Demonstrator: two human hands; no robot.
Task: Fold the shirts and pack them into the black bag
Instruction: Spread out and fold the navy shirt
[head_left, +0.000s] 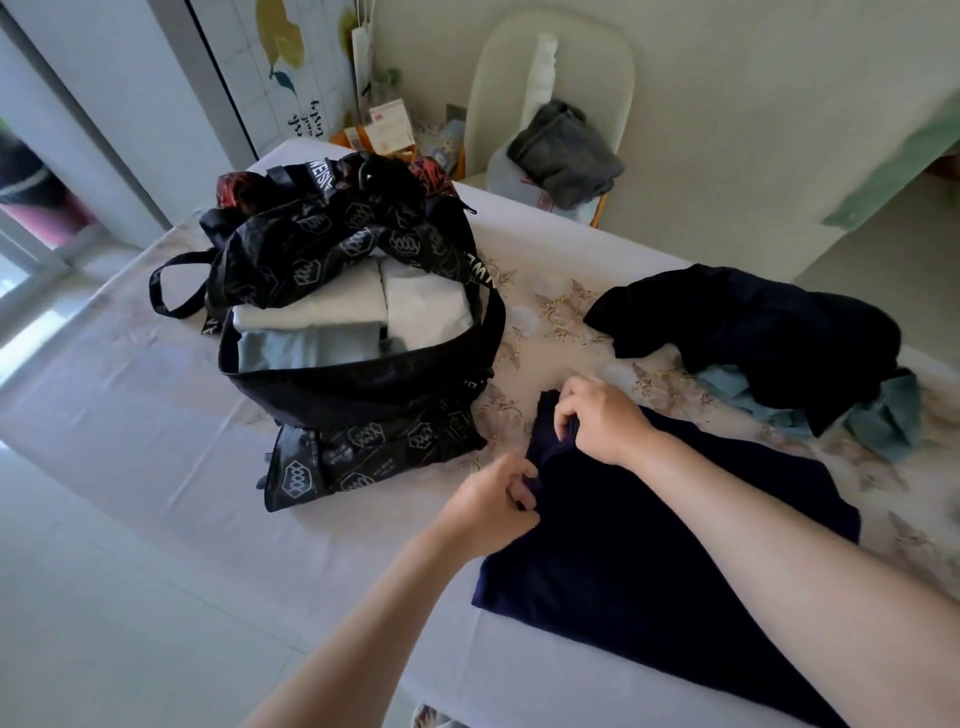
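Navy shirt (649, 545) lies flat on table (130, 374), at 5 o'clock in view. Left hand (488, 506) pinches its left edge. Right hand (597, 421) pinches the same edge, further toward 12. Bag (353, 384) is open at shirt's 10 o'clock, near, with folded shirts (332, 312) inside. Dark pile (769, 332) is at 1 o'clock.

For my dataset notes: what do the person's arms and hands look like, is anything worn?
Both forearms are bare to the frame edge; no sleeves show. The left hand and right hand wear no gloves; no watch, ring or bracelet is visible.
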